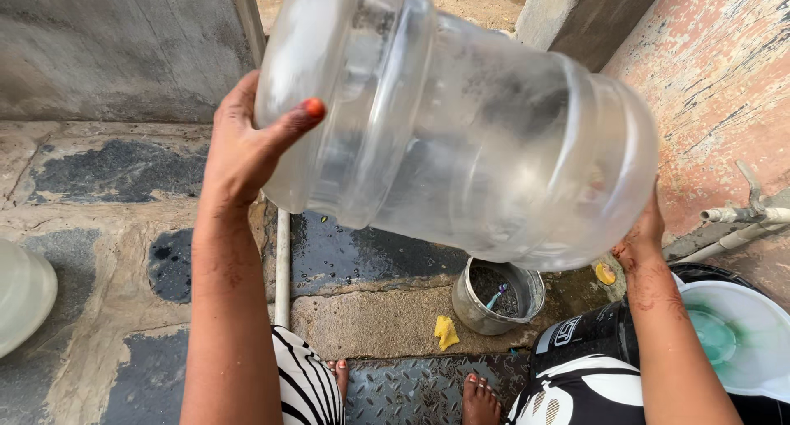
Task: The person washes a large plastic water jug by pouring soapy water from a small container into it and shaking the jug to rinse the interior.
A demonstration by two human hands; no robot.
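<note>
**Clear water jar held up sideways in both hands**

Left hand (247, 141) spread wide and pressed flat against the neck end of a large clear plastic jar (461, 125), thumb with an orange-painted nail laid over the shoulder of the vessel. Right hand (642, 236) mostly hidden behind the jar's base, cupped against its lower right edge; how far its fingers spread, impossible to tell. Jar tipped on its side at chest height, ribbed, cloudy and wet, filling most of the view, well above the ground.

Directly beneath, on wet patched concrete floor (107, 219), a small metal pot (498, 297) with a toothbrush-like tool inside. Just left of the pot, a scrap of yellow sponge (446, 332). Bare feet (480, 400) on a metal tread plate (411, 388) at the bottom edge. At far right, a white basin (745, 334) resting in a black bucket, and white pipes (745, 219) along a peeling reddish wall (724, 71). At far left, the rim of another pale container (23, 293).
</note>
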